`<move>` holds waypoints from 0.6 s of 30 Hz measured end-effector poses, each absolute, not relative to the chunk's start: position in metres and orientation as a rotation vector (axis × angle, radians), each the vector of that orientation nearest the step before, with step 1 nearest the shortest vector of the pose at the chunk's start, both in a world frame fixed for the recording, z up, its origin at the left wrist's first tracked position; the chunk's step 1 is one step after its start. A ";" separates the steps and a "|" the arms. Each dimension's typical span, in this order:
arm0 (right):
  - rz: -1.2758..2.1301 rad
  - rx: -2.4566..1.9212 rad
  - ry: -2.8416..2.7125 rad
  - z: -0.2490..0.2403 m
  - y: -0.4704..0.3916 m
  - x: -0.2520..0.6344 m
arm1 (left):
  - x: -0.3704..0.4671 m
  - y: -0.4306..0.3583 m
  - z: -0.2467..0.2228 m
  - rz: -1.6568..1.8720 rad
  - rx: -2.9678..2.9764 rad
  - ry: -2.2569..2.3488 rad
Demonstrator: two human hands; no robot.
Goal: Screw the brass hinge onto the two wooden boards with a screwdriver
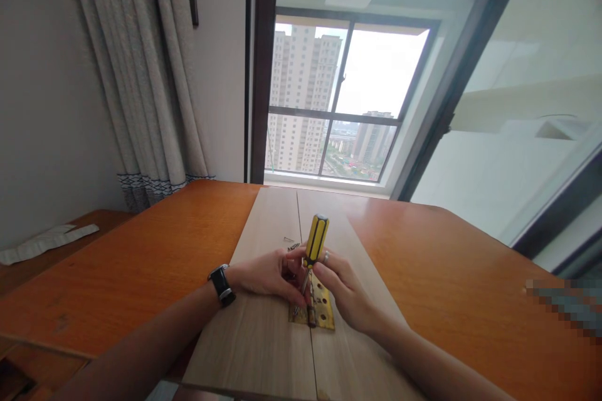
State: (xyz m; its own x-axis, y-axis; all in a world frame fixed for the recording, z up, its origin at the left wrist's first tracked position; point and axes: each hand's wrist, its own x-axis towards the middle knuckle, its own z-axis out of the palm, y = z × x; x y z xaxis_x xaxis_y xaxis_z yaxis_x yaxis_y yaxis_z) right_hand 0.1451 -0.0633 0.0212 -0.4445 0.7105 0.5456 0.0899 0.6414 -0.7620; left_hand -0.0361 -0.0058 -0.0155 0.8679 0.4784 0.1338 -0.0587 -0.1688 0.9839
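My right hand [345, 288] grips a screwdriver [316, 239] with a yellow and black handle, held nearly upright with its shaft pointing down. Opposite it, my left hand [269, 274] has its thumb and fingers curled together around the lower shaft; anything pinched there is hidden. Beneath both hands lies a brass-coloured butt hinge [324, 308], opened flat, its knuckle along the seam between two boards. Holes show in its right leaf, while my left hand partly covers the left leaf. Several loose screws [293, 247] lie on the left board [263, 338], just beyond my fingers.
The pale right board [357, 351] sits beside the left one on an orange-brown wooden table [451, 263]. A grey curtain [145, 75] hangs at the left, near a white strip [47, 243] on a lower surface. Beyond the table's far edge is a dark-framed window [333, 116].
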 end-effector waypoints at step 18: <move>0.964 -0.677 -1.688 0.007 -0.053 0.143 | -0.037 -0.018 0.002 0.461 1.678 0.363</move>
